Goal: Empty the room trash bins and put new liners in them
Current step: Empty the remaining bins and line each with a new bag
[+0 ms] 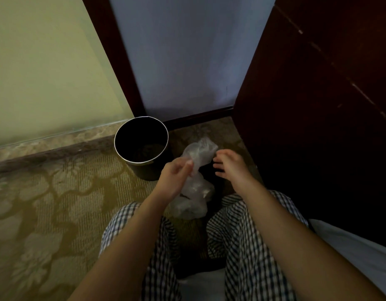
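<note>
While the left hand (pixel 175 178) clenched the clear bag (pixel 195 181) at its neck, its long axis ran six-to-twelve, the nearer unlined bin (pixel 142 146) at ten o'clock, the right hand (pixel 230 165) released alongside.

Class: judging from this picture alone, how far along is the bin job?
Done: the round black bin stands unlined. In hand: the left hand pinches a crumpled clear plastic bag; the right hand hovers open beside it. Left: fitting a liner in the bin.

Hotel-like room: patterned carpet (pixel 46 205), dark wood door (pixel 328 105), small trash bin (pixel 144 168).
</note>
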`<state>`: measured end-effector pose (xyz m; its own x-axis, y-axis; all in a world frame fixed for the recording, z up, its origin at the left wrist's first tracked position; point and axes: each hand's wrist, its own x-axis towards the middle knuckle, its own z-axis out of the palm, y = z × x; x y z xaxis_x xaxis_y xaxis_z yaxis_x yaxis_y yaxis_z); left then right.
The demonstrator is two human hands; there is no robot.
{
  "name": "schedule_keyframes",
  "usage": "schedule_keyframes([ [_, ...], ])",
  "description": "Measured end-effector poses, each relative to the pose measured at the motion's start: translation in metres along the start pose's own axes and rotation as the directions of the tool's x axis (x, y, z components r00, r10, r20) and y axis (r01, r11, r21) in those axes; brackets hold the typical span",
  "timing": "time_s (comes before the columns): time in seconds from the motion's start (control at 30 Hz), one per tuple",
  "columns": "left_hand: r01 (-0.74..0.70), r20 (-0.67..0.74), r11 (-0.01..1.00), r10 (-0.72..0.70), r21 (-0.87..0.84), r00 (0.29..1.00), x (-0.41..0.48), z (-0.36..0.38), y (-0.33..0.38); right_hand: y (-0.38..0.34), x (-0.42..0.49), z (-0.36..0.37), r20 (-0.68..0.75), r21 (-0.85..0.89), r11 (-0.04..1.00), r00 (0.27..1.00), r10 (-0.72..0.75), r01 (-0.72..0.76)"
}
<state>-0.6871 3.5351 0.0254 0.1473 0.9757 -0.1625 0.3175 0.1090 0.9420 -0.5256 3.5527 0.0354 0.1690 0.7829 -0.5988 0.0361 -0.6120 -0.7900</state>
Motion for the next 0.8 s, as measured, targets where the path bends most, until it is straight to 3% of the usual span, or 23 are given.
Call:
schedule_keyframes([
  [0.13,0.025,0.146,0.997,-0.014,-0.07,0.989,-0.005,-0.008,0.001,-0.001,0.011,-0.005,0.063,0.182,0.968,0.984,0.166,-0.174],
  [0.23,0.082,0.222,0.985,-0.047,-0.15,0.974,-0.006,-0.016,0.0,-0.003,0.014,-0.004,0.216,0.293,0.905,0.944,0.25,-0.307],
  [0.37,0.124,0.204,0.978,-0.088,-0.168,0.975,-0.006,-0.023,-0.005,-0.01,0.012,-0.009,0.406,0.211,0.913,0.881,0.243,-0.349],
  [0.43,0.087,0.089,0.992,-0.079,-0.095,0.993,-0.004,-0.024,-0.008,-0.013,0.011,-0.017,0.402,0.173,0.937,0.89,0.215,-0.304],
  [0.53,0.049,-0.093,0.997,-0.044,0.057,0.995,0.0,-0.028,-0.012,-0.015,0.005,-0.028,0.286,0.207,0.96,0.95,0.124,-0.187],
  [0.73,0.085,-0.184,0.971,-0.044,0.222,0.982,0.004,-0.03,-0.022,-0.021,-0.016,-0.045,0.301,0.183,0.983,0.953,-0.033,-0.024],
  [0.8,0.122,-0.206,0.952,-0.064,0.282,0.976,0.004,-0.03,-0.023,-0.02,-0.02,-0.047,0.224,0.116,0.992,0.971,-0.083,0.058],
])
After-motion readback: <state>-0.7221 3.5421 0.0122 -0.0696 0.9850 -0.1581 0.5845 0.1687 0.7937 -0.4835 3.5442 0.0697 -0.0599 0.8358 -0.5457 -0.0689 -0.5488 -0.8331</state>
